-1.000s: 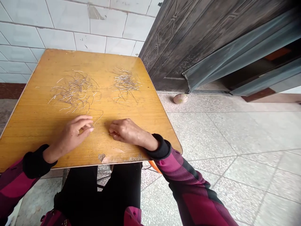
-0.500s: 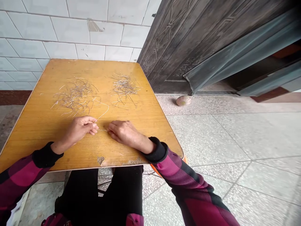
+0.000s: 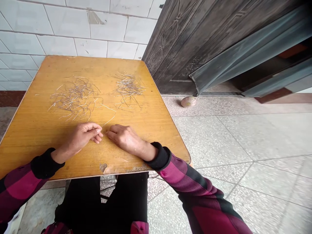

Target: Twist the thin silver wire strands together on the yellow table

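My left hand pinches a thin, pale wire between thumb and forefinger, low over the wooden table. From the fingertips the wire runs up to the right, then bends back toward the left heap of wires. Close beside it, my right hand has its fingers curled together, knuckles up. Its fingertips are mostly hidden, so what they hold, if anything, does not show. A smaller heap of wires lies farther back on the right.
Chipped veneer marks the table's front edge. A white tiled wall stands behind it. To the right are a dark carved door, a grey-green curtain and a rounded pale object on the tiled floor.
My right hand has moved slightly left, closer to my left hand. The short stretch of wire seen between the hands no longer shows. The view has shifted a little.
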